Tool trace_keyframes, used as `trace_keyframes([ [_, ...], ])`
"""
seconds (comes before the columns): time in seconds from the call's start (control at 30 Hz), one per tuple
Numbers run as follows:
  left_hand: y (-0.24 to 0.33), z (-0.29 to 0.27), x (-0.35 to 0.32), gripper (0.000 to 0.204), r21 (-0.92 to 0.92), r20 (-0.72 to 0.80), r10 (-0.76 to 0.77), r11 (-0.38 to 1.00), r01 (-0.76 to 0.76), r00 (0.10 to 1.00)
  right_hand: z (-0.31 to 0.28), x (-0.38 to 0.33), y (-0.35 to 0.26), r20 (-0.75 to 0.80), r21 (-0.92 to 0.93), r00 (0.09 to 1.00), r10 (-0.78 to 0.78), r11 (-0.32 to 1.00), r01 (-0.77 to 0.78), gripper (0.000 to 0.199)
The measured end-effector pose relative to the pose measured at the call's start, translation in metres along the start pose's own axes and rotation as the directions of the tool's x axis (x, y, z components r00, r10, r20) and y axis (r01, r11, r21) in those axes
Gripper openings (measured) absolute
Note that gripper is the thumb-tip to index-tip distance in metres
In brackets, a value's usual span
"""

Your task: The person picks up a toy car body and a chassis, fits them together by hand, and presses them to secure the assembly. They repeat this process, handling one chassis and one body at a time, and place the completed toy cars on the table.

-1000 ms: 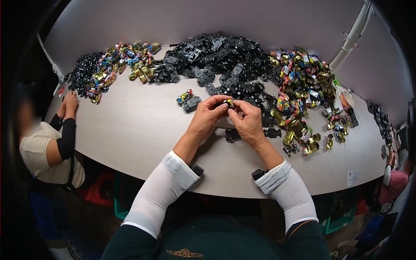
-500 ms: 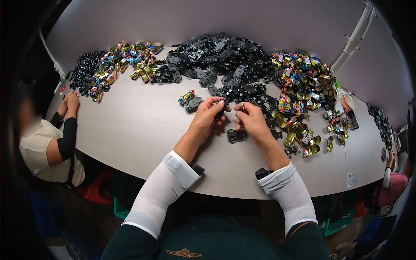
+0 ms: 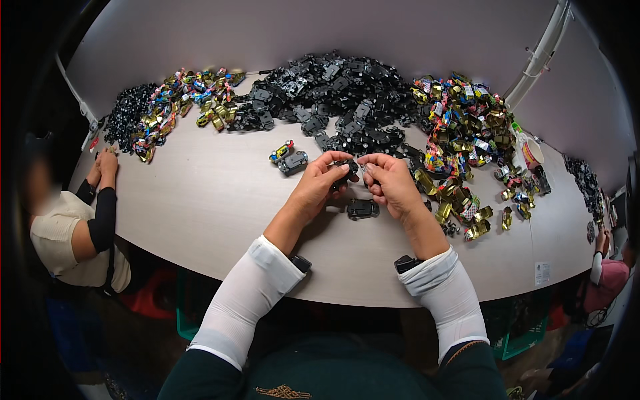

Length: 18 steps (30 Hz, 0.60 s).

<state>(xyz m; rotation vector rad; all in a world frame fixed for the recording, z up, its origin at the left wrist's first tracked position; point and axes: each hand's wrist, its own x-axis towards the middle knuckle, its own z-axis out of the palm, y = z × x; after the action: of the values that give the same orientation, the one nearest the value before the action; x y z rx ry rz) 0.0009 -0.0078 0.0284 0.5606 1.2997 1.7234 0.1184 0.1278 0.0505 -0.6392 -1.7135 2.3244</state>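
Both grips clenched: left hand (image 3: 319, 189) pinches a half-hidden black part (image 3: 346, 175), right hand (image 3: 393, 185) something indiscernible.

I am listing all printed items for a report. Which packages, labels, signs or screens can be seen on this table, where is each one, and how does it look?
Label: small white rectangular sticker with dark print, flat on the table near its front edge, far right.
Cup-like container: round, white with a reddish band, on the table to the right of the colourful pile of toy car shells.
No signs or screens can be seen.
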Motion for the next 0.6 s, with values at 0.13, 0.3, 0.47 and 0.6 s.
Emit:
trace_keyframes([
  [0.13,-0.005,-0.002,0.002,0.022,0.053,0.066,0.037,0.998,-0.04,0.997,0.003,-0.001,-0.002,-0.007,0.194,0.996,0.093,0.977,-0.09,0.01],
  [0.3,-0.008,-0.001,0.003,0.018,0.09,0.08,0.088,0.991,-0.095,0.993,0.005,-0.002,0.002,-0.012,0.174,0.997,0.075,0.982,-0.072,0.009],
  [0.47,-0.008,-0.001,0.002,0.017,0.121,0.069,0.084,0.988,-0.092,0.994,0.006,-0.003,0.005,0.0,0.132,0.998,0.058,0.99,-0.058,0.009],
  [0.6,-0.008,-0.001,0.002,0.016,0.139,0.071,0.102,0.984,-0.111,0.992,0.008,-0.003,0.005,-0.024,0.107,0.999,0.043,0.993,-0.04,0.011],
])
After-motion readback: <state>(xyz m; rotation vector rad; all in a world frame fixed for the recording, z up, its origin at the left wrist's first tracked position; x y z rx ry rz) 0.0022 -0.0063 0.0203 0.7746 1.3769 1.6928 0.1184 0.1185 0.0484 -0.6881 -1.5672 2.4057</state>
